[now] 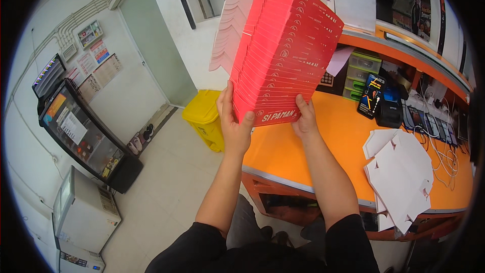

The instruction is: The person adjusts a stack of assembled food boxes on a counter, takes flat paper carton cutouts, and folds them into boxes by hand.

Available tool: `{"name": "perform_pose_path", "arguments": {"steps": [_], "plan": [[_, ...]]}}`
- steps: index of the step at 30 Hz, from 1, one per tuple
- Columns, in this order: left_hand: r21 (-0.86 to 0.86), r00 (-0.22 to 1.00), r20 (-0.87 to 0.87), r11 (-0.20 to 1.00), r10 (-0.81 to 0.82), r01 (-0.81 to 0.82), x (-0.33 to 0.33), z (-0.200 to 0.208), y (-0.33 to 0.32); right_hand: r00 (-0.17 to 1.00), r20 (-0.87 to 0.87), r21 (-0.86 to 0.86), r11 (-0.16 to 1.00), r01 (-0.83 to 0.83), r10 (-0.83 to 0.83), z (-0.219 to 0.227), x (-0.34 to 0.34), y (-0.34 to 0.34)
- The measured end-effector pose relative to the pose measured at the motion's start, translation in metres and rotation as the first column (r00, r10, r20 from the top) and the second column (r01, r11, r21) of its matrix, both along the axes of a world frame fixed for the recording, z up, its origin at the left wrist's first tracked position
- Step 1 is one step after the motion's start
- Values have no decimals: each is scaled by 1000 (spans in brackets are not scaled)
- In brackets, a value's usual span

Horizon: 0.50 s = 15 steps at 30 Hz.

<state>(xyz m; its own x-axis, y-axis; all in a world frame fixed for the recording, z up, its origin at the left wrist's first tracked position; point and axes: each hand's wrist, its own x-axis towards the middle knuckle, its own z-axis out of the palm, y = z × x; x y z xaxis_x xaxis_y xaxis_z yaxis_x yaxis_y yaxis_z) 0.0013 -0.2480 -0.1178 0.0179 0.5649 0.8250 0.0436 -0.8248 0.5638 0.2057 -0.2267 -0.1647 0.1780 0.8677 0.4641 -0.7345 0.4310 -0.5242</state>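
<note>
A tall stack of nested red cardboard food boxes [285, 60] with white print is held up in front of me, tilted away. Pale lid flaps [233, 25] fan out along its far left side. My left hand [235, 121] grips the lower left of the stack, thumb on the front face. At the lower right corner my right hand [306, 116] clasps it, thumb on the front; the fingers behind are partly hidden. The stack is over the near left edge of the orange counter [283, 146]. On the counter's right lie flat white cardboard blanks [399, 177].
A yellow bin [204, 114] stands on the floor left of the counter. Further left are a drinks fridge [83, 131] and a chest freezer [86, 212]. Green drawers [361, 68], a phone display [371, 96], a small black machine [389, 111] and tangled white cables [447, 156] occupy the counter's back right.
</note>
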Motion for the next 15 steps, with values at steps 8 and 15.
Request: {"name": "perform_pose_path", "arguments": {"steps": [8, 15], "plan": [[-6, 978, 165, 991, -129, 132, 6, -12, 0, 1000, 7, -21, 1000, -22, 22, 0, 5, -1], [-59, 767, 474, 854, -432, 517, 3, -9, -6, 997, 78, -22, 1000, 15, -14, 6, 0, -7]]}}
